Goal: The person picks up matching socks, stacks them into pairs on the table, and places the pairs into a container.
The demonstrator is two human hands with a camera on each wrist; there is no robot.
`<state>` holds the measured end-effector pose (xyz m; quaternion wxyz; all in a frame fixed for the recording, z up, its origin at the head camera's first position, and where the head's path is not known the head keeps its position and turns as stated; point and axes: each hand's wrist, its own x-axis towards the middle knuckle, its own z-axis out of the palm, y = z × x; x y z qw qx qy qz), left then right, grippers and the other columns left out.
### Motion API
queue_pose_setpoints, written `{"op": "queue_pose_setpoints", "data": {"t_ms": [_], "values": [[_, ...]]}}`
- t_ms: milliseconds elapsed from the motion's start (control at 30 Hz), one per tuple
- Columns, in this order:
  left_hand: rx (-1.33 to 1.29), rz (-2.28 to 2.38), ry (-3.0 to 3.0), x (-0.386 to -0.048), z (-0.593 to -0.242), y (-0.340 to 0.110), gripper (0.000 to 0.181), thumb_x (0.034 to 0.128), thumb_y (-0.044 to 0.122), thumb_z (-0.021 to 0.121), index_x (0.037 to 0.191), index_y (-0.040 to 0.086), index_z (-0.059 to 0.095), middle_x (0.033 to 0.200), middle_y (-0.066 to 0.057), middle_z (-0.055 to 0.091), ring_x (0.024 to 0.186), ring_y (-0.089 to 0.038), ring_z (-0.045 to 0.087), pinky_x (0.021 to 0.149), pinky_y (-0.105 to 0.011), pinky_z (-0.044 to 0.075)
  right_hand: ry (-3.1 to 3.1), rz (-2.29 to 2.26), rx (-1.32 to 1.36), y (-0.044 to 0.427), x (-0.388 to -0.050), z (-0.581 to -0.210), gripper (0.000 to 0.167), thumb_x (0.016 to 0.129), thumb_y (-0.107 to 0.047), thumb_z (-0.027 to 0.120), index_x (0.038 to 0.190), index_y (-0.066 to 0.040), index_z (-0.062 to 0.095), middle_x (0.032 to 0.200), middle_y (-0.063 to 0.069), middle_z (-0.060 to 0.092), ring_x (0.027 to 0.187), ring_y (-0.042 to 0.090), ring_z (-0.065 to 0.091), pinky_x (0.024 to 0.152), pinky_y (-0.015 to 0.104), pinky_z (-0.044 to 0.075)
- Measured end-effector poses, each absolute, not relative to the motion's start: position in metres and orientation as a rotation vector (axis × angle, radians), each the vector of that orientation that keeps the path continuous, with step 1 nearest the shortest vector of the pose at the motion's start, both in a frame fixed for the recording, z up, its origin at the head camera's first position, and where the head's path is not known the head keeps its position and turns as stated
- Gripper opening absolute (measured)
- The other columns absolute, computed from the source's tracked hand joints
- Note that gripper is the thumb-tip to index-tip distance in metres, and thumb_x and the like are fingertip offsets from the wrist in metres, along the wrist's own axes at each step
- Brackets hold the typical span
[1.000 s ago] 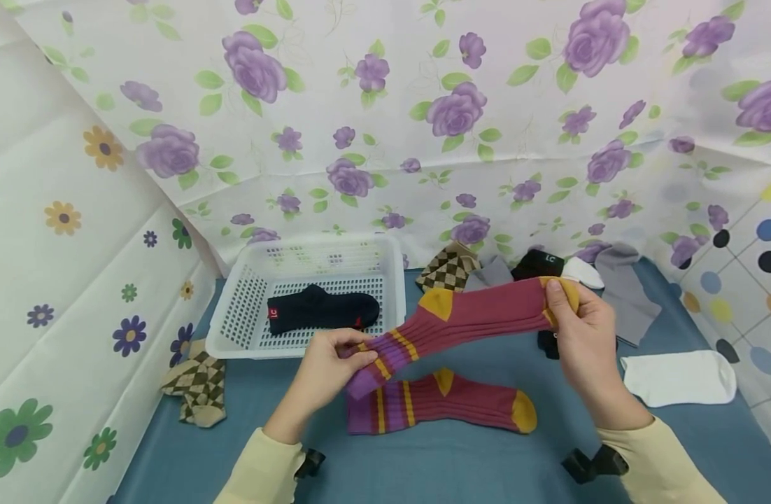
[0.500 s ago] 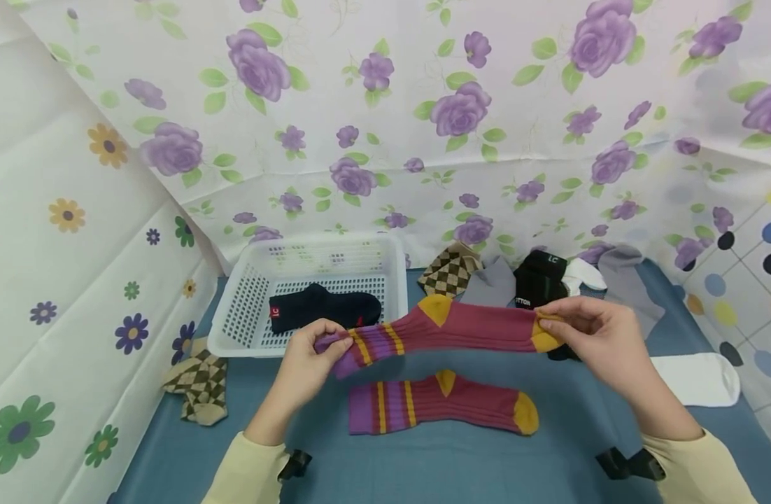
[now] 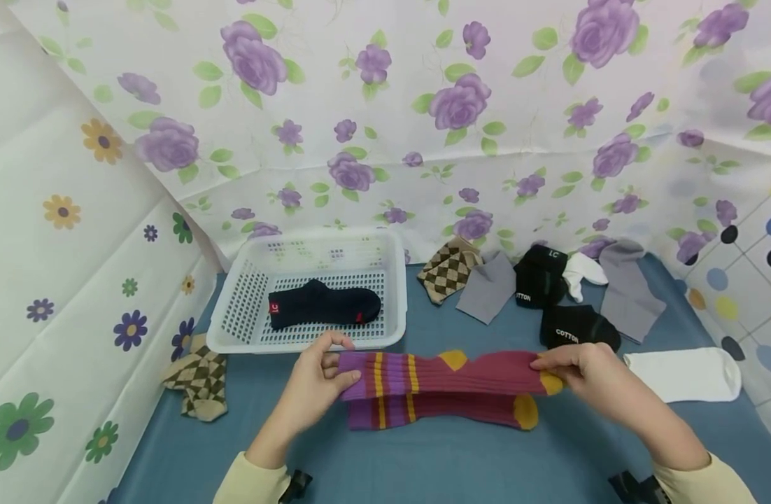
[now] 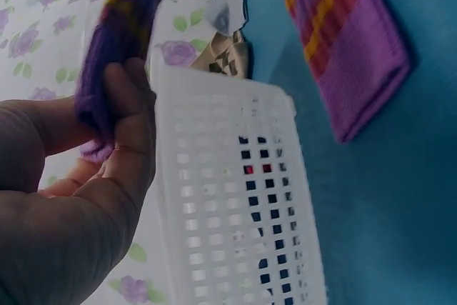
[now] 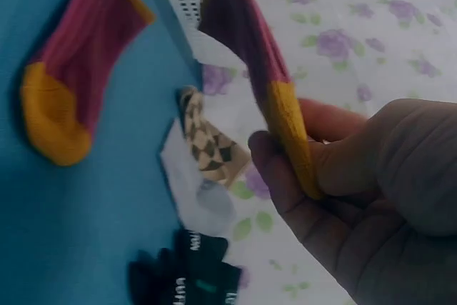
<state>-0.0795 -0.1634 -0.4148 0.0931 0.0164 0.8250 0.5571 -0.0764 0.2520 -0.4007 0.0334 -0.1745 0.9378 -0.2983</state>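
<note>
A maroon sock (image 3: 474, 374) with purple and yellow bands is stretched level between both hands, raised off the table. My left hand (image 3: 316, 381) pinches its purple cuff between thumb and fingers. At the other end my right hand (image 3: 590, 371) pinches the yellow toe, which the right wrist view shows gripped between thumb and fingers. Just below and behind it lies a matching sock (image 3: 442, 413) flat on the blue cloth, its upper part hidden by the held one. In the left wrist view, the lying sock's purple cuff (image 4: 364, 69) points down beside the basket.
A white plastic basket (image 3: 306, 348) with a dark navy sock (image 3: 322, 306) inside stands behind the left hand. Checkered socks (image 3: 448, 269), grey socks (image 3: 631, 294), black socks (image 3: 577, 325) and a white sock (image 3: 684, 374) lie at the back and right. Another checkered sock (image 3: 199, 378) lies left.
Both hands have lowered the held sock towards the matching one, so it now lies level and partly covers it. The right hand has moved down.
</note>
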Motion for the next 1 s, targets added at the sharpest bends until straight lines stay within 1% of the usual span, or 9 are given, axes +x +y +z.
{"op": "queue_pose_setpoints", "data": {"t_ms": [133, 233, 367, 433, 567, 667, 833, 933, 1000], "values": [[0.014, 1.627, 2.481, -0.072, -0.419, -0.162, 0.029, 0.0805, 0.000, 0.070, 0.095, 0.012, 0.048, 0.058, -0.002, 0.020, 0.047, -0.009, 0.019, 0.047, -0.020, 0.027, 2.883, -0.922, -0.471, 0.252, -0.073, -0.410, 0.031, 0.081, 0.004, 0.067, 0.100, -0.019, 0.074, 0.101, 0.004, 0.072, 0.094, 0.021, 0.068, 0.063, 0.019, 0.054], [-0.056, 1.650, 2.547, -0.069, -0.423, -0.161, 0.034, 0.0787, 0.002, 0.073, 0.089, 0.013, 0.043, 0.058, -0.001, 0.019, 0.046, -0.009, 0.018, 0.045, -0.019, 0.026, 2.916, -0.962, -0.425, 0.251, -0.071, -0.417, 0.030, 0.080, 0.002, 0.068, 0.102, -0.018, 0.074, 0.101, 0.007, 0.072, 0.087, 0.016, 0.067, 0.059, 0.019, 0.053], [-0.132, 1.637, 2.566, -0.065, -0.433, -0.159, 0.041, 0.0777, 0.004, 0.074, 0.090, 0.011, 0.036, 0.060, 0.000, 0.022, 0.044, -0.009, 0.018, 0.043, -0.019, 0.026, 2.927, -1.000, -0.328, 0.246, -0.067, -0.430, 0.025, 0.080, -0.007, 0.072, 0.101, -0.019, 0.074, 0.101, 0.005, 0.072, 0.076, 0.006, 0.064, 0.054, 0.018, 0.050], [-0.158, 1.584, 2.584, -0.064, -0.439, -0.160, 0.042, 0.0777, 0.004, 0.074, 0.090, 0.010, 0.035, 0.060, 0.001, 0.023, 0.044, -0.008, 0.020, 0.042, -0.019, 0.026, 2.914, -1.013, -0.278, 0.243, -0.066, -0.438, 0.023, 0.079, -0.015, 0.074, 0.101, -0.020, 0.074, 0.102, 0.003, 0.072, 0.074, 0.003, 0.063, 0.055, 0.017, 0.050], [-0.197, 1.491, 2.617, -0.063, -0.452, -0.162, 0.038, 0.0780, 0.005, 0.074, 0.088, 0.010, 0.037, 0.059, 0.003, 0.025, 0.043, -0.008, 0.024, 0.040, -0.018, 0.026, 2.902, -1.045, -0.212, 0.236, -0.063, -0.454, 0.022, 0.077, -0.025, 0.077, 0.098, -0.020, 0.075, 0.100, 0.002, 0.072, 0.075, 0.002, 0.065, 0.056, 0.016, 0.050], [-0.200, 1.453, 2.646, -0.063, -0.459, -0.163, 0.035, 0.0775, 0.004, 0.074, 0.085, 0.008, 0.040, 0.059, 0.002, 0.028, 0.043, -0.007, 0.027, 0.040, -0.017, 0.026, 2.871, -1.059, -0.150, 0.232, -0.062, -0.462, 0.018, 0.077, -0.022, 0.077, 0.094, -0.020, 0.076, 0.097, 0.002, 0.073, 0.075, 0.004, 0.064, 0.055, 0.015, 0.050], [-0.190, 1.403, 2.718, -0.062, -0.473, -0.163, 0.027, 0.0751, 0.000, 0.075, 0.074, 0.010, 0.050, 0.064, 0.000, 0.048, 0.045, -0.007, 0.037, 0.041, -0.019, 0.032, 2.778, -1.039, -0.104, 0.232, -0.062, -0.470, 0.017, 0.078, -0.016, 0.076, 0.094, -0.018, 0.076, 0.096, 0.003, 0.072, 0.074, 0.008, 0.061, 0.056, 0.017, 0.051], [-0.194, 1.372, 2.724, -0.061, -0.480, -0.162, 0.023, 0.0746, -0.001, 0.075, 0.076, 0.013, 0.057, 0.072, -0.001, 0.057, 0.050, -0.008, 0.045, 0.046, -0.022, 0.039, 2.744, -1.038, -0.086, 0.233, -0.063, -0.475, 0.019, 0.076, -0.015, 0.077, 0.096, -0.017, 0.076, 0.097, 0.003, 0.072, 0.073, 0.008, 0.060, 0.056, 0.018, 0.051], [-0.202, 1.354, 2.718, -0.060, -0.483, -0.161, 0.021, 0.0746, 0.000, 0.075, 0.080, 0.014, 0.060, 0.075, -0.002, 0.058, 0.054, -0.009, 0.048, 0.049, -0.023, 0.042, 2.724, -1.040, -0.059, 0.234, -0.063, -0.477, 0.021, 0.075, -0.015, 0.078, 0.096, -0.016, 0.076, 0.097, 0.003, 0.072, 0.073, 0.008, 0.060, 0.056, 0.018, 0.051]]}}
